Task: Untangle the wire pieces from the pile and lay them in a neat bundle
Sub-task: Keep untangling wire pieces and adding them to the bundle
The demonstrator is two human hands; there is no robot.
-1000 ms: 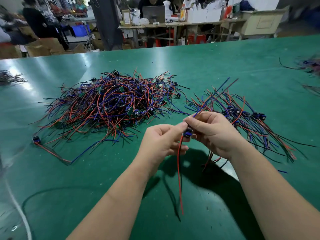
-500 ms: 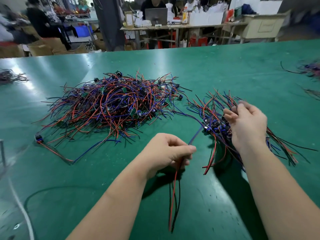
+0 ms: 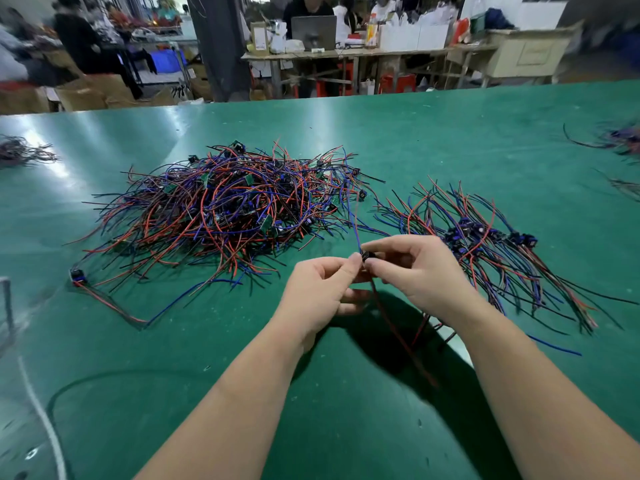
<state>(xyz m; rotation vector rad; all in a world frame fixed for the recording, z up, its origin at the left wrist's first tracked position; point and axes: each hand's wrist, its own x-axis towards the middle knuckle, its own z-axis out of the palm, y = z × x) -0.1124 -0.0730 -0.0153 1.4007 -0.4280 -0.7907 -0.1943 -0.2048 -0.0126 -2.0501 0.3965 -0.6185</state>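
Hands: left hand [image 3: 322, 289], right hand [image 3: 420, 275] pinching one wire piece [image 3: 367, 255] | green table [image 3: 450, 133], tangled pile [image 3: 225, 209] | workbench [image 3: 346, 54] behind

left hand [image 3: 322, 292]: bare | right hand [image 3: 415, 271]: bare | forearms [image 3: 242, 393]: bare to frame edge

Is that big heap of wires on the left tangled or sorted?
Tangled: in the pile red, blue and black wires cross every way, unlike the bundle on the right, whose connectors lie gathered together.
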